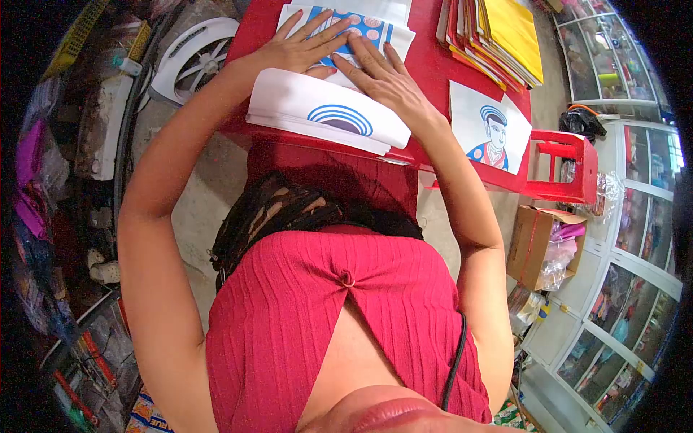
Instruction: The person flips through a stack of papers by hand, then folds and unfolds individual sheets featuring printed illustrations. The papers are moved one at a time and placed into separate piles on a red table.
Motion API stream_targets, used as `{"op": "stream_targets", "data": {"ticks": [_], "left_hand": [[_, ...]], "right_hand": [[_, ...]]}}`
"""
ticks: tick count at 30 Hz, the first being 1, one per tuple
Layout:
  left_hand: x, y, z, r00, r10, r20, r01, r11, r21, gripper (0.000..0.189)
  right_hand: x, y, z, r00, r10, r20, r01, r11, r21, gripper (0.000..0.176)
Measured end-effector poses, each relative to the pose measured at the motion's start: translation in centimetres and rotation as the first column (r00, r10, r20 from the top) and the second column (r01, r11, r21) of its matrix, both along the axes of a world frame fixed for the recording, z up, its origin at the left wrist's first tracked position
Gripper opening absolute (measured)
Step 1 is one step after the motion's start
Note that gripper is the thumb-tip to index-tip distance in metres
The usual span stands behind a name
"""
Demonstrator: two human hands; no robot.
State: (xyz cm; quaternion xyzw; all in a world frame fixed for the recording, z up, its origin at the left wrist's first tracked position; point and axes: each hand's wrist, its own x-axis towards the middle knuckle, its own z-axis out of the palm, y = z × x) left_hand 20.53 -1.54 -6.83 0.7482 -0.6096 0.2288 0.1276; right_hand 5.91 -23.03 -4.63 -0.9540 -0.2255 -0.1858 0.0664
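My left hand [296, 56] lies flat on a printed paper sheet [364, 30] with a blue pattern and pinkish circles, its fingers spread. Close beside it, my right hand [386, 81] presses on the same print with its fingers stretched out; the fingertips of both hands nearly meet. Toward my body, a white curled paper flap [328, 108] with blue arcs bulges up below my wrists, and layered sheet edges show under it. Part of the print is hidden beneath my hands.
To the right on the red table [426, 148] lies a sheet with a drawn figure [492, 137]. A stack of yellow and red paper [498, 36] sits behind it. A red stool [570, 162], cardboard box [538, 245], white fan [195, 58] and glass cabinets [628, 303] surround the table.
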Motion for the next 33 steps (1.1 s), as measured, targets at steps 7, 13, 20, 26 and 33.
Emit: {"op": "stream_targets", "data": {"ticks": [7,13,20,26,33], "left_hand": [[-1.5,0.7,1.3,0.996,0.067,-0.051,-0.063,0.995,0.080,0.068],[-0.6,1.2,3.7,0.997,0.004,-0.078,0.012,0.979,0.203,0.048],[-0.7,0.7,4.8,0.984,-0.019,-0.175,0.034,0.996,0.080,0.047],[-1.1,1.0,5.3,0.975,-0.029,-0.222,0.049,0.995,0.085,0.059],[0.9,2.1,1.9,0.987,0.020,-0.160,-0.018,1.000,0.013,0.079]], "right_hand": [[-0.4,0.1,1.0,0.999,-0.013,-0.051,0.013,1.000,-0.001,0.062],[1.0,-0.3,2.6,0.994,-0.048,-0.102,0.049,0.999,0.013,0.048],[2.0,0.8,2.8,0.995,-0.089,0.042,0.093,0.989,-0.111,0.031],[2.5,0.4,2.0,0.976,-0.113,0.185,0.134,0.985,-0.105,0.041],[1.1,-1.5,2.0,0.938,-0.248,0.241,0.266,0.963,-0.047,0.058]]}}
